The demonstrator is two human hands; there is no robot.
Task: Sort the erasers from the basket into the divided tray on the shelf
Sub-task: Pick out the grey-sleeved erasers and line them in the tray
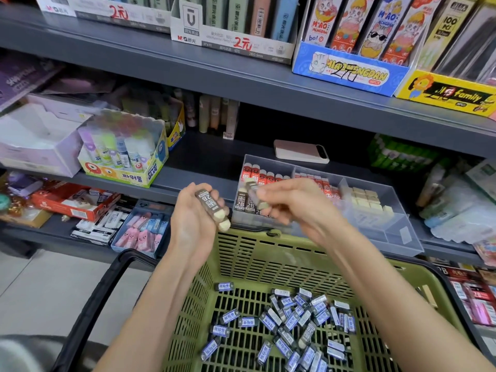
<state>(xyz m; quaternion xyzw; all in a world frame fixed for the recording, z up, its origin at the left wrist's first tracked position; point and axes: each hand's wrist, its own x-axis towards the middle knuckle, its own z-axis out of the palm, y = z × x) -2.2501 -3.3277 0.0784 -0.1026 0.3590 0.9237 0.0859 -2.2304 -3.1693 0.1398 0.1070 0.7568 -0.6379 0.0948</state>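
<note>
A green plastic basket (257, 253) fills the lower middle of the head view, with several blue-sleeved erasers (295, 323) lying loose on its floor. On the shelf behind it sits a clear divided tray (397, 232) holding red-sleeved, brown 2B and plain cream erasers in separate compartments. My left hand (193, 221) is raised above the basket's far rim, shut on a few brown-sleeved 2B erasers (212, 208). My right hand (295, 205) hovers at the tray's front left compartment, pinching one brown-sleeved eraser (255, 194), blurred.
A pink phone (300, 151) lies on the shelf behind the tray. A glue-stick box (126, 157) stands at the left, and a blue box of pink and blue erasers (142, 232) sits on the shelf below. Black basket handle (91, 304) arcs at lower left. Stationery boxes line the upper shelf.
</note>
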